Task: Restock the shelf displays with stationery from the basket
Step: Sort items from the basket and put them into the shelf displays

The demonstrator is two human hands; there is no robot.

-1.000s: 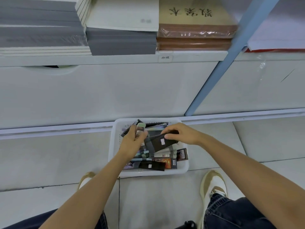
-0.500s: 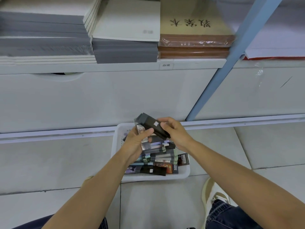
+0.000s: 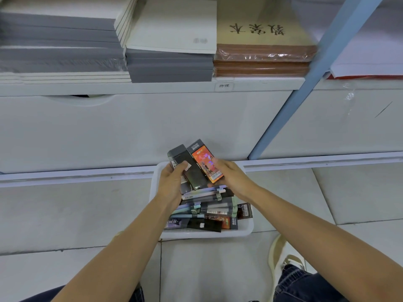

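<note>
Left hand (image 3: pixel 172 185) gripped a dark box (image 3: pixel 177 154), the thumb pressed across its front and the fingers curled behind it. Right hand (image 3: pixel 232 177) held an orange-faced box (image 3: pixel 206 164) from the right side, fingertips bent over its edge – the rest of the grip was hidden beneath the box. The two boxes stood nearly upright, side by side and touching, raised above the far end of the basket (image 3: pixel 247 231).

That white basket sat on the floor (image 3: pixel 65 214) against the foot of the shelf unit. More stationery packs (image 3: pixel 207 211) lay piled in it: pale pen sets across the middle and dark, printed boxes along the near wall.

Up on the shelf (image 3: pixel 109 89) were stacks of grey notebooks (image 3: pixel 61 40), a second grey stack (image 3: pixel 170 65) with a white cover on top, and brown books in clear wrap (image 3: pixel 261 61) – their tan cover bore large characters. A small label (image 3: pixel 224 85) was fixed to the shelf edge below them. A blue post (image 3: pixel 305 83) slanted up at the right.

A pale shoe (image 3: pixel 281 256) and a denim-clad leg (image 3: pixel 305 284) showed at lower right.
</note>
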